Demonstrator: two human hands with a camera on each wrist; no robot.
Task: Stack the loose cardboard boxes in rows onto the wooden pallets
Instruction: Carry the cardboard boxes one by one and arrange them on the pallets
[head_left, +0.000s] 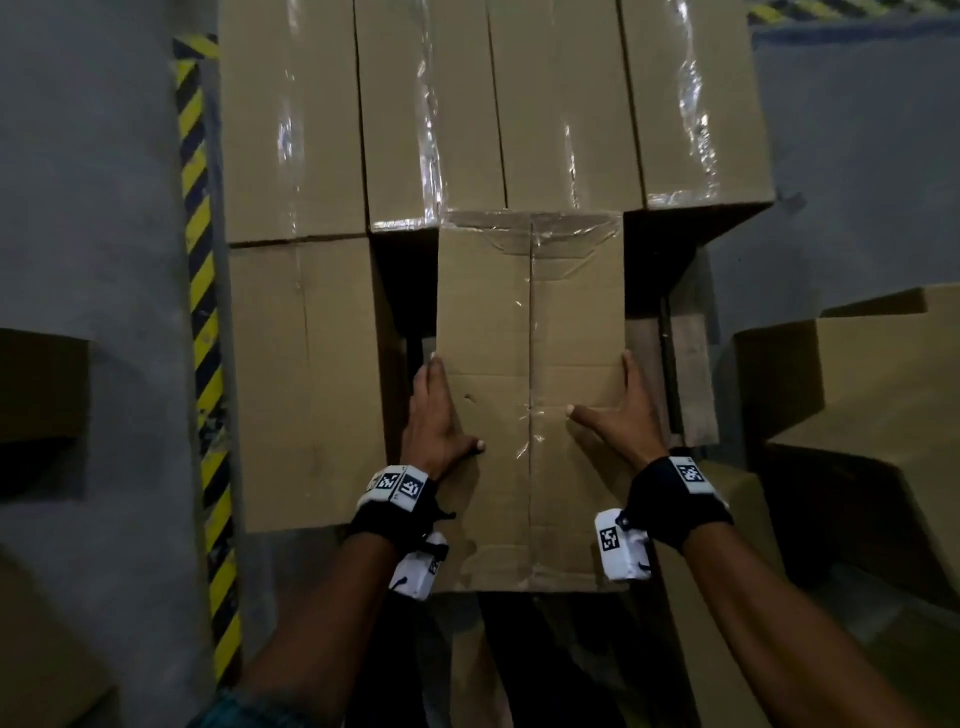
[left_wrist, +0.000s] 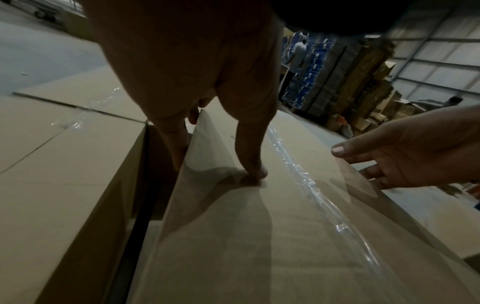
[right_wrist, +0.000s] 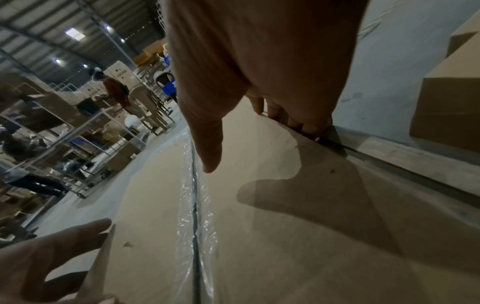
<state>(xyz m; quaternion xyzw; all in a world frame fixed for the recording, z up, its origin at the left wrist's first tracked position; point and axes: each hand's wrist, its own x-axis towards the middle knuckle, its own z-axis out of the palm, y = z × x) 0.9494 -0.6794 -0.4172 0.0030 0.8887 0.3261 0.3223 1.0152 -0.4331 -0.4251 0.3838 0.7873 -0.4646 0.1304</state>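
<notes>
I hold a brown taped cardboard box (head_left: 530, 322) (left_wrist: 259, 236) (right_wrist: 285, 236) between both hands, over a gap in the front row. My left hand (head_left: 436, 415) (left_wrist: 194, 82) grips its left edge, fingers down the side and thumb on top. My right hand (head_left: 623, 410) (right_wrist: 259, 61) grips the right edge the same way. The box's far end meets the back row of stacked boxes (head_left: 566, 104). A box (head_left: 306, 374) stands just left of it, with a narrow dark gap between. Bare wood of the pallet (head_left: 691, 364) shows to the right.
Loose cardboard boxes (head_left: 872, 374) lie on the grey floor at the right, and another dark one (head_left: 41, 384) at the left. A yellow-black hazard stripe (head_left: 200, 260) runs along the pallet's left side. People and racks (right_wrist: 78, 123) stand far behind.
</notes>
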